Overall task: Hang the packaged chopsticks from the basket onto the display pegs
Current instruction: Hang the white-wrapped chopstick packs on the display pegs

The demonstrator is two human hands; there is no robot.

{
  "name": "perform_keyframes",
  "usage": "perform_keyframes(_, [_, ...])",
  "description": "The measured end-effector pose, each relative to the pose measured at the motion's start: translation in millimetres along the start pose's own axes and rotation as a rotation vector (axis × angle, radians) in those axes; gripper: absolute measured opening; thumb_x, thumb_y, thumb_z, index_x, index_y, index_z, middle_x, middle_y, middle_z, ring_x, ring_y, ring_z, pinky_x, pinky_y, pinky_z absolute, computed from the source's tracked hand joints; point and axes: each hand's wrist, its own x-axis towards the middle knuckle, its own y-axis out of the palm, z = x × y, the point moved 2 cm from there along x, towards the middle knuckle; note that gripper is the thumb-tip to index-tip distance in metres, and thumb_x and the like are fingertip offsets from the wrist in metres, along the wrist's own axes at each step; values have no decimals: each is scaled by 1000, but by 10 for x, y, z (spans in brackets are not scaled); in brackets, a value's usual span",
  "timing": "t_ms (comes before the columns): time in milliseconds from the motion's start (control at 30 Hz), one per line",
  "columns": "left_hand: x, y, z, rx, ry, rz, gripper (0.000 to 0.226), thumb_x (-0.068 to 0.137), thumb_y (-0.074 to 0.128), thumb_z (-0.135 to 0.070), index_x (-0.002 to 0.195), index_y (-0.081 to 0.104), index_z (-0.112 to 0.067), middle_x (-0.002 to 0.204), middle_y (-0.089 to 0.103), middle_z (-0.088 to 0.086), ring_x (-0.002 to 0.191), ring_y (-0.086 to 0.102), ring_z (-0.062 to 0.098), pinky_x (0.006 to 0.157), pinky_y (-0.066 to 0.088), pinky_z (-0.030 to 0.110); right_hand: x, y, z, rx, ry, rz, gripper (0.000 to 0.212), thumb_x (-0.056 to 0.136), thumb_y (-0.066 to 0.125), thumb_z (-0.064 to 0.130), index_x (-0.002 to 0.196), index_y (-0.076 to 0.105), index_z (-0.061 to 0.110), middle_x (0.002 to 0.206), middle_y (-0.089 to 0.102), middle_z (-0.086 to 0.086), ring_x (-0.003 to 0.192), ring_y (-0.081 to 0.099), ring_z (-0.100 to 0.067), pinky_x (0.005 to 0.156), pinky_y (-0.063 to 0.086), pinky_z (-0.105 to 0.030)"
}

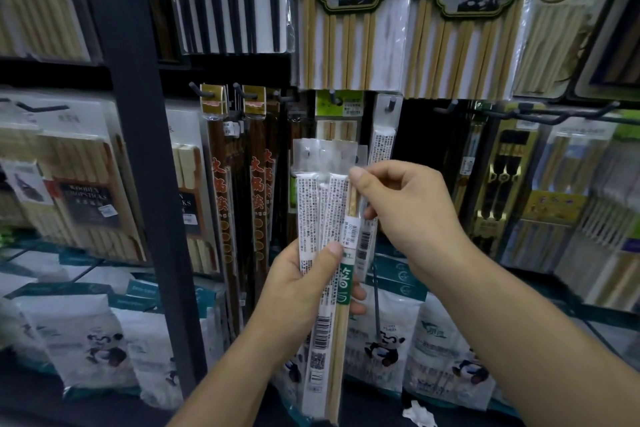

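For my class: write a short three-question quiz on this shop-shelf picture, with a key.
1. True or false: the left hand holds several packs.
2. The right hand is: A pinching one of the packs; B resting on a peg; C hanging empty.
3. What colour is the label band on the pack that shows its front?
Key: 1 true; 2 A; 3 green.

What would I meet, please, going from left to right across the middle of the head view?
Boxed wooden chopsticks → dark shelf post → dark red chopstick packs → held chopstick packs → right hand → black-and-gold chopstick packs.
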Motion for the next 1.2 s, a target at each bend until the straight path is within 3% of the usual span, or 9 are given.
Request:
perform_keyframes(133, [22,-43,13,74,40,-77,21,93,63,-39,99,77,-25,106,79,10,96,76,27,78,63,41,78,-74,47,40,-12,-110,25,98,65,28,78,75,19,58,60,9,53,51,-1,51,44,-18])
perform_keyframes(200, [33,-80,31,97,44,-122,27,93,61,-39,89,75,-17,97,78,8,93,75,25,76,62,37,144,-130,112,50,-53,-162,29,101,61,27,76,74,18,54,56,10,50,48,-1,48,42,-15])
perform_keyframes(300, [41,-99,28,54,43,-142,31,93,61,-36,94,65,-5,83,71,13,77,72,25,67,60,32,228,-171,200,33,-129,-202,32,102,59,24,76,72,11,54,53,8,47,45,-1,47,41,-11])
perform_keyframes(433, [46,-76,10,54,74,-124,25,97,63,-36,89,64,-13,75,65,9,67,67,23,63,59,33,319,-172,245,29,-173,-232,32,101,60,23,79,71,3,60,54,-2,49,45,-4,48,43,-17])
perform_keyframes(567, [38,-59,6,79,85,-109,19,93,61,-37,94,69,-20,74,65,7,66,67,21,63,58,29,366,-168,245,58,-165,-249,31,100,61,22,76,71,4,56,56,5,48,46,-2,49,44,-15])
perform_keyframes(733, [16,-65,-14,79,29,-92,13,88,63,-43,89,74,-36,77,70,5,68,70,19,62,58,27,419,-170,174,-1,-150,-237,34,98,61,25,79,69,-2,64,55,-6,60,47,-10,61,46,-27])
perform_keyframes(933, [3,-65,2,97,11,-95,18,86,68,-44,100,74,-35,92,78,0,77,74,13,63,59,21,406,-214,32,-71,-134,-276,30,96,67,33,71,71,18,54,57,16,53,51,4,53,43,-9])
perform_keyframes(1100, [22,-40,-23,117,37,-93,18,84,72,-41,102,74,-43,104,79,-4,86,77,14,63,60,24,279,-230,-76,-122,-117,-329,24,93,70,37,76,68,20,60,60,18,58,53,4,54,42,-10])
perform_keyframes(1200, [12,-8,-37,120,62,-91,20,86,72,-39,106,74,-39,112,78,-9,97,76,9,67,59,17,145,-192,-104,-108,-107,-243,26,97,65,36,76,71,20,71,69,6,60,56,-1,54,46,-17])
